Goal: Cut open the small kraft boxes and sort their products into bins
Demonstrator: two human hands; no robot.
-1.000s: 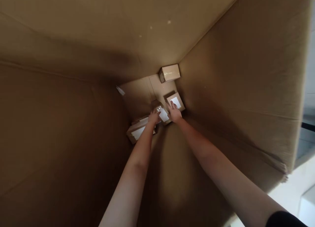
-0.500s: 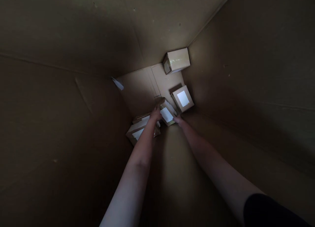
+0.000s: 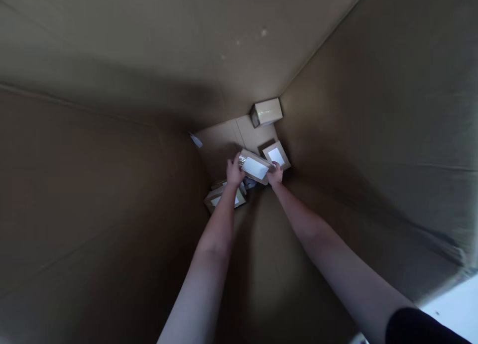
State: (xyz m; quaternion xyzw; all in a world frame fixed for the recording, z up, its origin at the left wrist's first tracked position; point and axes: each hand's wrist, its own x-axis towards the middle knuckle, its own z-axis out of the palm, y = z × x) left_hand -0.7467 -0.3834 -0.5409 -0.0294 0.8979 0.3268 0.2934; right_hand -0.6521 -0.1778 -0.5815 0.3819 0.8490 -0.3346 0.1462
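Observation:
Deep inside a large cardboard container, both my arms reach down to a small cardboard box (image 3: 243, 153) with a white label on its upper face. My left hand (image 3: 234, 172) grips its left end, beside a strip of shiny tape. At the right end, my right hand (image 3: 275, 174) is closed around the corner. The box is held up between them, slightly tilted. Just behind my right hand sits another labelled cardboard box (image 3: 285, 158). Below my left hand lies a further labelled box (image 3: 240, 200), partly hidden by my forearm.
A taped cardboard box (image 3: 269, 112) stands in the far corner. A white paper scrap (image 3: 195, 140) lies at the left edge of the container floor (image 3: 220, 135). Tall cardboard walls (image 3: 358, 135) rise on all visible sides. Bright light enters at the lower right.
The box between my hands has come up off the container floor and turned flatter. My right hand now wraps its end. The view has drawn back, showing the container's rim at lower right.

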